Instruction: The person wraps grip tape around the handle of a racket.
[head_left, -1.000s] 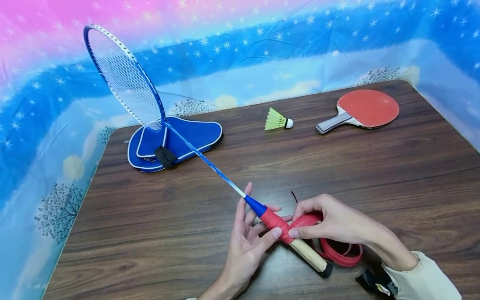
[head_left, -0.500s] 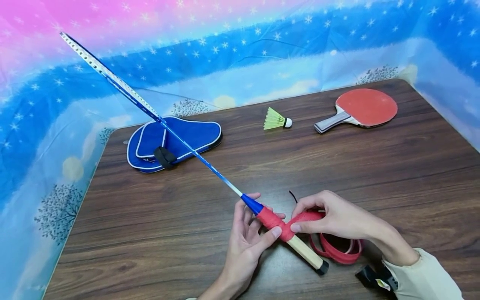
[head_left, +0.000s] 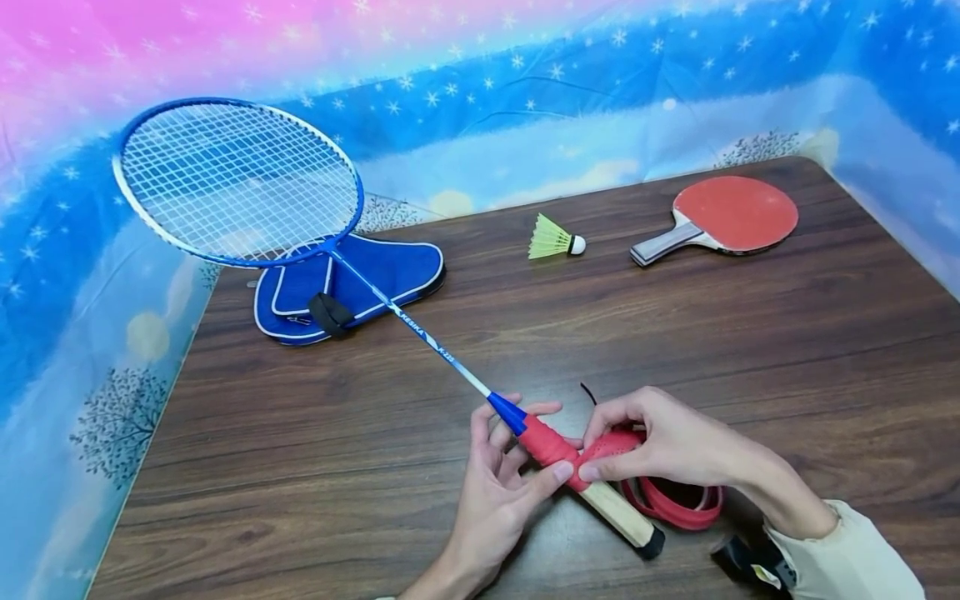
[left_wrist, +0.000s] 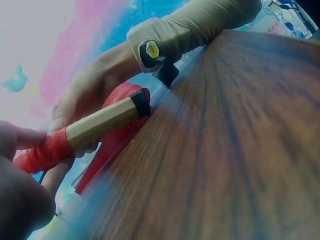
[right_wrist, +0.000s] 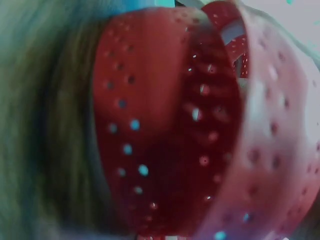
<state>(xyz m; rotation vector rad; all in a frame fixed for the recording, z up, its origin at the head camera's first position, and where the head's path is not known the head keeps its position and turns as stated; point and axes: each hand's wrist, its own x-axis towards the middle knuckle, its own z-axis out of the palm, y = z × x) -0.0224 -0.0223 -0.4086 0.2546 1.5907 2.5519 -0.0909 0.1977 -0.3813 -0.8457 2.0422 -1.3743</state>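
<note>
A blue and white badminton racket (head_left: 431,337) slants up to the left, its strung head over a blue case. Red perforated grip tape (head_left: 543,442) covers the upper handle, while the lower wooden handle (head_left: 618,510) is bare down to its black end cap. My left hand (head_left: 498,492) holds the taped part, thumb on top and fingers beneath. With thumb and fingers my right hand (head_left: 660,442) pinches the tape where it leaves the handle. The loose tape (head_left: 678,508) hangs in loops below that hand. Close up, perforated tape (right_wrist: 165,115) fills the right wrist view.
The blue case (head_left: 390,262) with white piping lies at the table's back left. A yellow shuttlecock (head_left: 555,239) and a red table tennis paddle (head_left: 735,217) rest along the back. A black device (head_left: 742,558) sits at the right cuff. Patterned cloth (head_left: 487,108) hangs behind the table.
The racket has turned about its shaft: its head went from angled to edge-on, and now shows its strings broadly. Both hands stay at the handle, still holding racket and tape.
</note>
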